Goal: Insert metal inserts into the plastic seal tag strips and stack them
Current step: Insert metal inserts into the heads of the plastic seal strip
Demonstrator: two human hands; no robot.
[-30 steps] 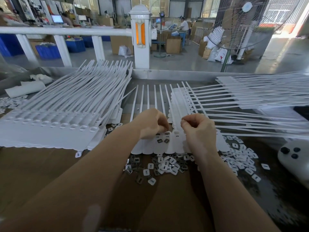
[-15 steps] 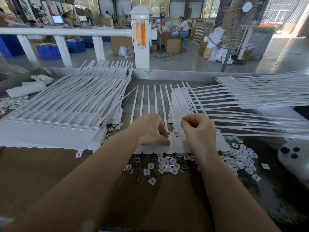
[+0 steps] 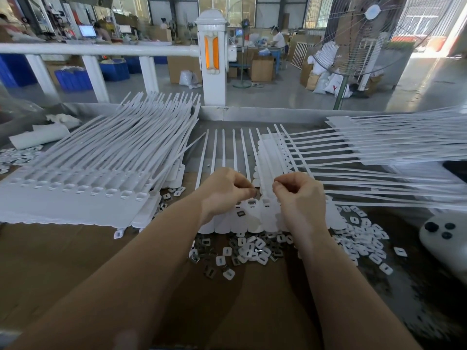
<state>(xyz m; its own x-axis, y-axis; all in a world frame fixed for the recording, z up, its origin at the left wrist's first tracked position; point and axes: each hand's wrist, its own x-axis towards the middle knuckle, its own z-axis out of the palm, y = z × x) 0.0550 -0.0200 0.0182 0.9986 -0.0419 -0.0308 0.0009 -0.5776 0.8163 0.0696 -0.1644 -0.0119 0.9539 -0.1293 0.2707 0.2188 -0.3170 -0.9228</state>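
Note:
A white plastic seal tag strip sheet (image 3: 242, 221) lies in front of me, its tails pointing away. Two of its pockets show dark metal inserts (image 3: 240, 213). My left hand (image 3: 223, 190) hovers over the sheet's pockets, fingers curled, pinching a small metal insert at its fingertips. My right hand (image 3: 300, 195) rests on the sheet's right part with fingers curled; what it pinches is hidden. Loose metal inserts and white caps (image 3: 242, 251) lie scattered just below the sheet.
A tall stack of strips (image 3: 83, 178) fills the left of the cardboard-covered table (image 3: 63, 261). Another pile of strips (image 3: 394, 147) fans out at the right. A white device with dark buttons (image 3: 444, 236) sits at the right edge. More caps (image 3: 364, 238) lie beside it.
My left hand pressed down onto the sheet half a second ago and has since lifted back a little, uncovering two inserts in the pockets. The right hand has barely moved.

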